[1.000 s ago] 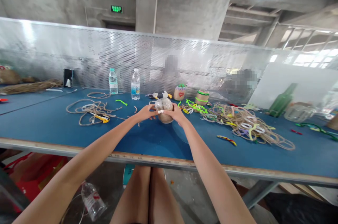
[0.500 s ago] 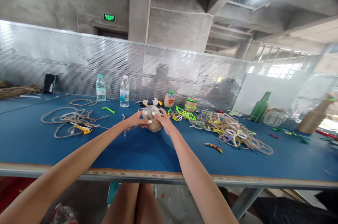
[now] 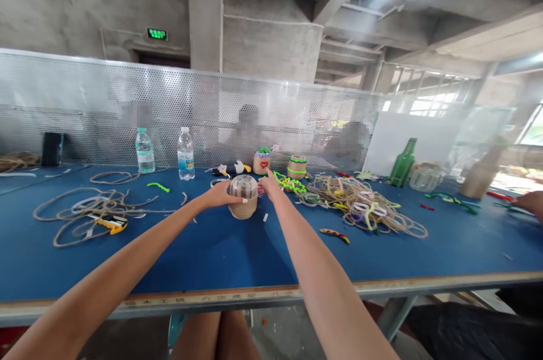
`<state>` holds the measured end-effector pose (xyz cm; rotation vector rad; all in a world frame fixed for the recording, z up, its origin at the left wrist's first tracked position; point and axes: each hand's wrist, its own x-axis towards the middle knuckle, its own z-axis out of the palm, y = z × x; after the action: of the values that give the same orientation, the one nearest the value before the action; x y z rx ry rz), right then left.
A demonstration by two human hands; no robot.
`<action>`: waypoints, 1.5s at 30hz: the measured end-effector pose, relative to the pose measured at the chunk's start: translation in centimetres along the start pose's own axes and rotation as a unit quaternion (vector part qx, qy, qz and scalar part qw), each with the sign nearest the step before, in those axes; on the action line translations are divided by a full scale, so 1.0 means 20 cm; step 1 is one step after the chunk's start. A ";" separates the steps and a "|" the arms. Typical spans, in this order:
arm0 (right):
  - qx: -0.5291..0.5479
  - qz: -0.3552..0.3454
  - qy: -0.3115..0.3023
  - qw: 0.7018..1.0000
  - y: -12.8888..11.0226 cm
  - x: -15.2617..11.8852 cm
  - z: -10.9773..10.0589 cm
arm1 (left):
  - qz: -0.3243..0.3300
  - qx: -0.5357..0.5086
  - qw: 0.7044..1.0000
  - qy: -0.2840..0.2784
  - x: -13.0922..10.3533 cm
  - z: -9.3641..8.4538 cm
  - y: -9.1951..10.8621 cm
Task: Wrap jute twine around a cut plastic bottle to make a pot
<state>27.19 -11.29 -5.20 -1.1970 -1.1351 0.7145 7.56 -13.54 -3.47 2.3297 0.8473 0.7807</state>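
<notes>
The jar (image 3: 244, 210) is upright over the middle of the blue tabletop (image 3: 190, 258), its upper part clear and its lower part covered in something tan (twine, by the look of it); whether its base touches the table I cannot tell. From the left come a loose tangle of cord with a yellow cutter (image 3: 112, 225) lying in it, then a teal-capped bottle (image 3: 145, 153) and a white-capped bottle (image 3: 185, 156). Next, the left hand (image 3: 218, 196) is closed round the jar's left side, thumb across the front. The jar is probably glass: stiff, fairly light, breakable if knocked, and slicker on its clear part than on the tan covering, so the lower sides look the surest place to grip, one palm each side. Just beyond its right side is the right hand (image 3: 269, 184), fingers reaching forward; I cannot tell whether they are spread or pinched. Behind that hand stands a heart-marked pot (image 3: 262, 165), then a green-trimmed jar (image 3: 297, 167), the heap of twine (image 3: 339, 190) and a green bottle (image 3: 403, 165), with another person's hand (image 3: 530, 201) at the far right edge.
</notes>
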 end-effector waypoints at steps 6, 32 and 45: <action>-0.048 -0.007 0.048 0.998 0.00 -0.08 -0.07 | -0.005 0.010 1.000 0.017 -0.03 0.00 -0.04; -0.006 -0.089 -0.114 0.989 -0.02 -0.39 0.05 | -0.076 -0.030 0.996 0.024 -0.14 0.01 0.03; 0.044 -0.084 -0.194 0.976 -0.03 -0.37 0.02 | -0.077 -0.004 0.997 0.013 -0.17 -0.04 0.04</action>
<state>24.44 -17.94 -6.82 -0.8942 -1.4926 0.8814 5.29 -16.19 -3.52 2.2210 1.0193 0.7476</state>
